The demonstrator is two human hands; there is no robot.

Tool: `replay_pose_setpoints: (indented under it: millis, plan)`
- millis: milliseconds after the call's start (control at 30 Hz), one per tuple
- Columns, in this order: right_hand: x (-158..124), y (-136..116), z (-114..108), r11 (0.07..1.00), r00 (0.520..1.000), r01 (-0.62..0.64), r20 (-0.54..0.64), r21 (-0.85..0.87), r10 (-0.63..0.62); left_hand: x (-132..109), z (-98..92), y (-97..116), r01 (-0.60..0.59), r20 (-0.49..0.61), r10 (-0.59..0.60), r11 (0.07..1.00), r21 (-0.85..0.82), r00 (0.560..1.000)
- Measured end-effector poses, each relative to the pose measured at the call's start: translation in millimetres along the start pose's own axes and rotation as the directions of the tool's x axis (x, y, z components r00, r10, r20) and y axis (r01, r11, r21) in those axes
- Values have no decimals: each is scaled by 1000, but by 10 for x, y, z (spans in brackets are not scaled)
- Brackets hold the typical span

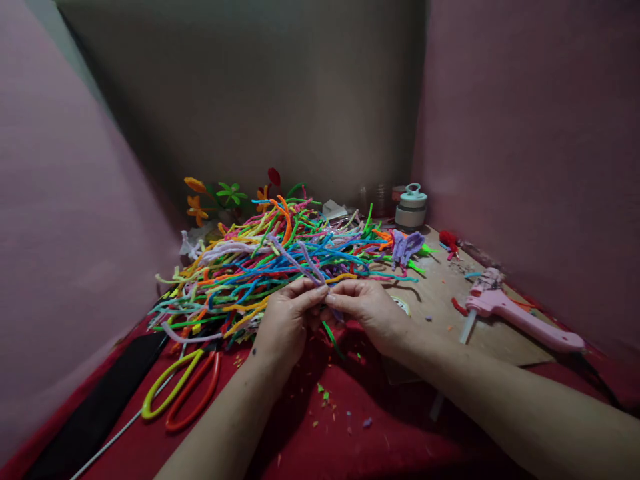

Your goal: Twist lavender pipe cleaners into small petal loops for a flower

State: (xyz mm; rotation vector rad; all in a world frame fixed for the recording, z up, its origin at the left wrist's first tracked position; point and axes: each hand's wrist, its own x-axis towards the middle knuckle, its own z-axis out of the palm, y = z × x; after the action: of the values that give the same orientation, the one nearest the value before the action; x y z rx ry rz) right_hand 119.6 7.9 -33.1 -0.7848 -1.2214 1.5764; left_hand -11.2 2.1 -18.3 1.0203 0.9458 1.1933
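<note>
Strands (294, 259), fuzzy and lavender, are being pinched by the left hand (287, 313) and right hand (373, 310) and angled toward eleven o'clock, while a pink glue gun (505, 305) is being supported by cardboard (440, 287) at three o'clock.

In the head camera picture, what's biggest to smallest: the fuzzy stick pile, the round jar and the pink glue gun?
1. fuzzy stick pile
2. pink glue gun
3. round jar, set farther back

Right in front of the stem pile (250, 267), left hand (285, 320) and right hand (375, 312) met, both pinching purple strands (311, 262)! Scissors (217, 373) lay at the pile's near left, glue gun (523, 318) well to its right, flowers (231, 193) behind.
</note>
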Motion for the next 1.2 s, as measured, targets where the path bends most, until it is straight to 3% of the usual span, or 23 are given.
replay_pose_setpoints:
  millis: [100, 467, 800, 933, 1033, 1133, 1200]
  plan:
    - [7, 5, 7, 999, 999, 13, -43, 50, -11, 8, -12, 12, 4, -11, -4, 1000, -16, 1000]
    - [24, 66, 10, 986, 999, -36, 1, 165, 37, 49, -56, 34, 69, 34, -68, 997, -25, 997]
    - [42, 40, -7, 965, 998, -48, -17, 257, 55, 30, -29, 30, 35, 45, -34, 999, -27, 998]
    - [45, 42, -14, 964, 999, -44, -17, 262, 50, 0, -18, 56, -33, -38, 37, 995, 99, 999]
    - [47, 53, -16, 965, 998, -45, -20, 260, 52, -23, -39, 82, -111, -28, 123, 959, 261, 992]
    - [46, 37, -14, 967, 997, -66, -17, 248, 73, -30, -69, 103, -225, 16, 244, 867, 444, 970]
    - [45, 15, -16, 975, 998, -52, -9, 217, 55, -20, -94, 107, -350, 66, 375, 770, 532, 925]
